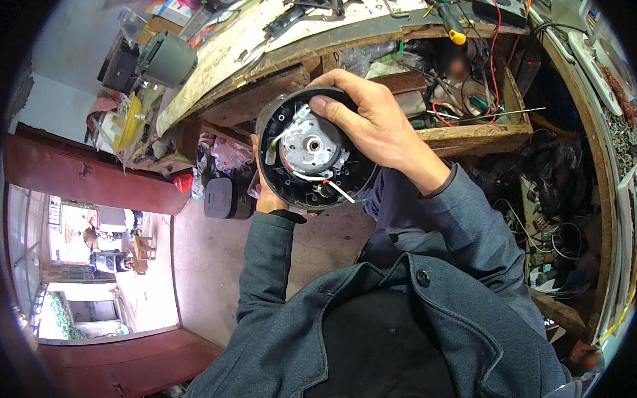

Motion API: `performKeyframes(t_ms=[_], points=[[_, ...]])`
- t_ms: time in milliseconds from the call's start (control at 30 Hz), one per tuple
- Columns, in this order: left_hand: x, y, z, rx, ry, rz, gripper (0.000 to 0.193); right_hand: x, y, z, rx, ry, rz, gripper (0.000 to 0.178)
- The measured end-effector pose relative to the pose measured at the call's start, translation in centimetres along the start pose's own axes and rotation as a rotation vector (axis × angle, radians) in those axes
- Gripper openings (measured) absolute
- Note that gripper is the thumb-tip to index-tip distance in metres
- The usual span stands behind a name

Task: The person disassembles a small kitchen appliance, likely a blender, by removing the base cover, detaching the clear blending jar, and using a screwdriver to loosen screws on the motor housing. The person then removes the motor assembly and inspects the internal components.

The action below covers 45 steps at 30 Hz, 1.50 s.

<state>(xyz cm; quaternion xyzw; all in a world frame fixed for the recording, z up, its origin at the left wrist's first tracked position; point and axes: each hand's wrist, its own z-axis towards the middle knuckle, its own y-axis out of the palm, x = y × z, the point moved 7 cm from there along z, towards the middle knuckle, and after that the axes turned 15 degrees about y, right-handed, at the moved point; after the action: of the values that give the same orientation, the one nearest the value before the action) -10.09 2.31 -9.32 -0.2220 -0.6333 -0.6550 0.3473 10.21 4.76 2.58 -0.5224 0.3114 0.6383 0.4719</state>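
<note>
- Grip first: your right hand (372,120) clasps the top rim of the round black housing (315,151), thumb inside; your left hand (266,195) cups its lower left edge from beneath.
- Hold the housing level in front of the workbench (257,40), and keep your thumb off the white wires (325,181).
- Count: one housing, one silvery hub (311,144), two white wires, one yellow-handled screwdriver (447,22) on the bench.

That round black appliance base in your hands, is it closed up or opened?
Opened: the round black base shows its metal plate and loose white wires, with no cover over them.
</note>
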Motion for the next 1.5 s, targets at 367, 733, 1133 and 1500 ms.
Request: performKeyframes(t_ms=[367,733,1133,1500], points=[[-0.1,-1.5,0.2,0.052,-0.027,0.010,0.085,-0.5,0.0,0.4,0.064,-0.023,0.049,0.037],[-0.4,-2.5,-0.2,0.092,-0.055,0.007,0.081,-1.2,-1.2,-2.6,0.191,-0.261,0.091,0.069],[-0.5,-3.6,-0.7,0.143,-0.066,-0.018,0.076,-2.4,-0.4,-5.0,0.141,-0.306,-0.149,0.020],[0.1,-3.6,-1.0,0.253,-0.102,0.092,0.082,-1.3,-1.5,-4.0,0.156,-0.214,-0.088,0.014]])
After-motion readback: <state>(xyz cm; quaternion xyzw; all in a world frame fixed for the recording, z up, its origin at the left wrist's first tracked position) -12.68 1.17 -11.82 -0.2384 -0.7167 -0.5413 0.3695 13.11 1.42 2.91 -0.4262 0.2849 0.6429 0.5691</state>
